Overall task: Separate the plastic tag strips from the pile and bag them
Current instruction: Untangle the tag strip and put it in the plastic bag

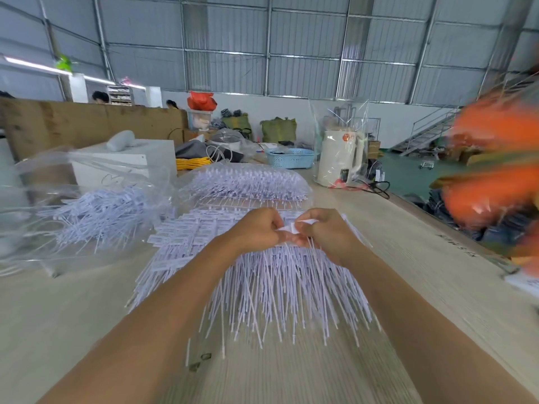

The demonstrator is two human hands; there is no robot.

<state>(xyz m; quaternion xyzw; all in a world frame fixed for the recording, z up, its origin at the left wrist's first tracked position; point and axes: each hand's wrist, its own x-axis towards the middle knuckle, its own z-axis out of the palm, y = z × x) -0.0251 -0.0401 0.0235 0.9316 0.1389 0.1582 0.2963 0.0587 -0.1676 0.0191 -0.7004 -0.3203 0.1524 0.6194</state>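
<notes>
Both hands, L [256,228] & R [329,231], fingers curled, pinch one white tag [291,227] between them, just above the strip pile [262,272] on the counter [73,310]. Bag [96,211] w/ strips well to L.

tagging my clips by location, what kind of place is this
Most likely a factory or warehouse packing floor: a high corrugated metal roof, a long worktable heaped with plastic tag strips, and clear bags already filled with them.

Bright, even daylight — blurred, warped edges
</notes>
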